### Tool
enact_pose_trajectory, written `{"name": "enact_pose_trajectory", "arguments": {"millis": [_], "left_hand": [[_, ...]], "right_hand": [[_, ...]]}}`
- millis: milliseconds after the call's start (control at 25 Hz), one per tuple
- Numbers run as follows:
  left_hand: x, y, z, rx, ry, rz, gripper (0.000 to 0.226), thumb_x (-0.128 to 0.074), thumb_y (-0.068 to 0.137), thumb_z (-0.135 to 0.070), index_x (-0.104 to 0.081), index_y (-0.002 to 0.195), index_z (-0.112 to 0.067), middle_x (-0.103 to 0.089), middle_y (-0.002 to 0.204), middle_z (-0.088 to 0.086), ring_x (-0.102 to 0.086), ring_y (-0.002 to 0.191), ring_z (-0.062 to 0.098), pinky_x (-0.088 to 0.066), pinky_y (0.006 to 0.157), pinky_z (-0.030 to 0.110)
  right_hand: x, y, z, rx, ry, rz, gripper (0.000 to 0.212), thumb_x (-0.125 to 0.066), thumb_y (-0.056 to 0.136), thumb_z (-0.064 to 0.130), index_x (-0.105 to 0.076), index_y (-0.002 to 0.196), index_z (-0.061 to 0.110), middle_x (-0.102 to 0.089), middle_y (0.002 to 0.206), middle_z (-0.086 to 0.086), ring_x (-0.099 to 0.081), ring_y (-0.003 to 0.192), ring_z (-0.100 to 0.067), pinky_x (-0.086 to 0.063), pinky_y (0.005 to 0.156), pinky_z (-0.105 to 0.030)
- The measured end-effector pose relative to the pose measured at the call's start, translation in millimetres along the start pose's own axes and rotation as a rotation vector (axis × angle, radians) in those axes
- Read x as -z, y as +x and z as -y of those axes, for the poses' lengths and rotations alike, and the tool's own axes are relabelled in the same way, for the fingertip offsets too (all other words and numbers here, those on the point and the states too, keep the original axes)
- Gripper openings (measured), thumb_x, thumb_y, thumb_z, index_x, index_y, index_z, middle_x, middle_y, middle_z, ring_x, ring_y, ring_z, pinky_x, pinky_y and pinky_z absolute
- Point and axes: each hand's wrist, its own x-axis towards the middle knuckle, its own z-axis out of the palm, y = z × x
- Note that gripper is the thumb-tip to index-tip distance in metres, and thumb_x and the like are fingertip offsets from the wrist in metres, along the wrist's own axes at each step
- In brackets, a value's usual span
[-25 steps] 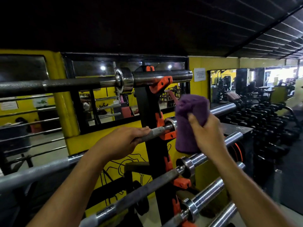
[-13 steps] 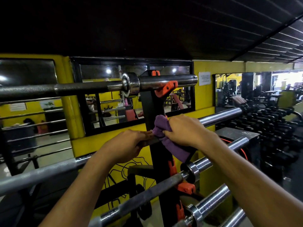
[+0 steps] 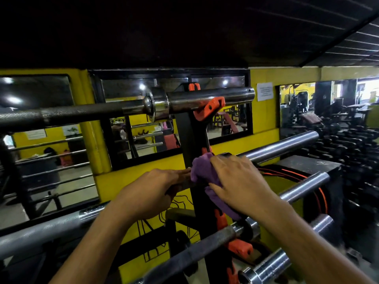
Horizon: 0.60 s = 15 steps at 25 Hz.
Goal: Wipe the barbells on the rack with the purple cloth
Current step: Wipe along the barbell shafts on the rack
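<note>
Barbells lie stacked across the rack; mirrors behind it.

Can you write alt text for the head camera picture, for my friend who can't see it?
A person's right hand presses a purple cloth around a barbell on a black rack, while the left hand grips the same bar. Other barbells rest above and below.

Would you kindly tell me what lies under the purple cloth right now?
The second barbell passes under the purple cloth, which the right hand presses down. The covered stretch of bar is hidden.
</note>
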Motion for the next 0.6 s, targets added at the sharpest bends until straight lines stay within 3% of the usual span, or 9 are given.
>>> {"name": "enact_pose_trajectory", "arguments": {"millis": [120, 200, 360, 440, 520, 600], "left_hand": [[1.4, -2.0, -2.7, 0.008, 0.041, -0.013, 0.061, -0.054, 0.097, -0.009, -0.044, 0.144, -0.045, -0.056, 0.14, -0.018, -0.061, 0.112, 0.014, -0.055, 0.083, 0.035], [1.3, -1.5, -2.5, -0.008, 0.064, 0.001, 0.056, -0.052, 0.099, -0.009, -0.045, 0.146, -0.039, -0.051, 0.146, -0.017, -0.06, 0.118, 0.016, -0.054, 0.085, 0.03], [6.1, -7.5, 4.3, -0.096, 0.065, 0.049, 0.061, -0.049, 0.101, -0.01, -0.035, 0.151, -0.041, -0.031, 0.158, -0.021, -0.048, 0.135, 0.014, -0.05, 0.1, 0.04], [19.2, -26.7, 14.5, -0.127, 0.081, 0.052, 0.058, -0.047, 0.104, -0.018, -0.029, 0.154, -0.041, -0.021, 0.161, -0.025, -0.038, 0.142, 0.007, -0.043, 0.11, 0.035], [37.6, -57.5, 26.4, -0.153, 0.074, 0.01, 0.055, -0.043, 0.105, -0.031, -0.024, 0.154, -0.045, -0.015, 0.159, -0.031, -0.026, 0.143, -0.004, -0.031, 0.117, 0.025], [55.8, -96.0, 44.9, -0.163, 0.069, -0.006, 0.056, -0.043, 0.103, -0.032, -0.021, 0.151, -0.05, -0.012, 0.155, -0.038, -0.022, 0.14, -0.011, -0.027, 0.118, 0.021]], "right_hand": [[7.6, 5.7, 5.1, -0.1, 0.041, 0.0, 0.031, -0.051, 0.098, 0.047, -0.048, 0.115, 0.021, -0.063, 0.105, 0.0, -0.063, 0.1, -0.023, -0.04, 0.078, -0.036], [20.9, 14.6, 4.8, -0.145, 0.029, 0.083, 0.027, -0.052, 0.098, 0.049, -0.049, 0.103, 0.023, -0.061, 0.102, -0.004, -0.064, 0.099, -0.027, -0.037, 0.071, -0.034], [40.7, 39.0, -2.8, -0.138, 0.006, 0.289, 0.035, -0.056, 0.095, 0.054, -0.044, 0.086, 0.022, -0.049, 0.093, 0.0, -0.058, 0.093, -0.025, -0.037, 0.071, -0.034], [42.0, 41.5, -9.5, -0.186, 0.124, 0.3, 0.035, -0.059, 0.095, 0.052, -0.047, 0.079, 0.024, -0.057, 0.089, 0.0, -0.059, 0.085, -0.023, -0.038, 0.066, -0.032], [37.7, 33.7, -11.7, -0.241, 0.335, 0.089, 0.024, -0.062, 0.096, 0.046, -0.057, 0.085, 0.025, -0.068, 0.099, -0.003, -0.065, 0.095, -0.026, -0.044, 0.072, -0.031], [31.8, 21.6, 1.7, -0.352, 0.597, -0.266, 0.015, -0.061, 0.098, 0.038, -0.064, 0.104, 0.025, -0.07, 0.098, 0.001, -0.065, 0.095, -0.02, -0.045, 0.074, -0.028]]}}
